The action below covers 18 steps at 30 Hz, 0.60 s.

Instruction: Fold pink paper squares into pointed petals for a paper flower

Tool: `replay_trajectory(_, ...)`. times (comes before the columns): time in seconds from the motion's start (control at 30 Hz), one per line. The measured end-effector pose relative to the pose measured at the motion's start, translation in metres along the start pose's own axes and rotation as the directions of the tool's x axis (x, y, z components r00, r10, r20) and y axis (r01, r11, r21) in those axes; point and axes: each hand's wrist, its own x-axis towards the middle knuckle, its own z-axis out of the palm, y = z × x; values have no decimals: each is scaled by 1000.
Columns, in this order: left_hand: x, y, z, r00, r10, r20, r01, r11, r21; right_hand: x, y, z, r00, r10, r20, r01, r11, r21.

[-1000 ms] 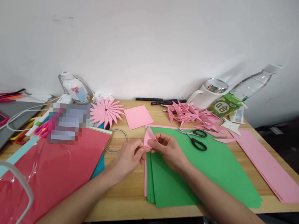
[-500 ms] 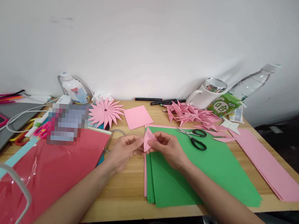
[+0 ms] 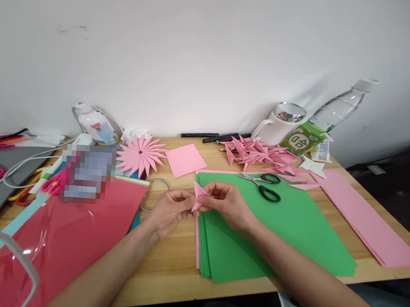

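Between both hands is a small folded piece of pink paper [image 3: 198,190], its pointed tip upward. My left hand [image 3: 173,208] pinches its left side between thumb and fingers. My right hand [image 3: 227,203] is closed on its right side, the thumb lying across the front. The hands hold it above the left edge of a stack of green paper [image 3: 276,238]. Behind them lie a pink paper square [image 3: 186,160] and a round star of pink folded pieces [image 3: 141,152]. A heap of pink folded pieces [image 3: 257,152] sits farther right.
Black-handled scissors [image 3: 269,193] lie open on the green stack. Pink paper strips [image 3: 365,218] are at the right. A white mug [image 3: 280,126] and a tilted water bottle [image 3: 341,107] stand at the back. Red folders [image 3: 90,239] and cables cover the left side.
The folded pink paper has turned and narrowed between my fingers, its lower end now pinched closer. Both hands stay together. The whole view has shifted slightly.
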Motion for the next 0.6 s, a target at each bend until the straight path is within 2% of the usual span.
replay_trajectory(0.17, -2, 4, 1, 999, -41, -24, 41, 999, -22, 0, -1, 1, 1000, -11, -29, 12, 1000, 26)
replay_trajectory(0.3, -2, 4, 1, 1000, -23, -2, 23, 999, 37, -1, -2, 3, 998, -26, -61, 25, 1000, -7)
replay_trajectory(0.43, -1, 1, 2, 998, 61, 33, -64, 994, 93, -1, -4, 5, 993, -50, -103, 48, 999, -21)
replay_trajectory(0.6, 1, -5, 0, 972, 227, 69, -237, 927, 291, -1, -6, 7, 994, -36, -108, 35, 999, -8)
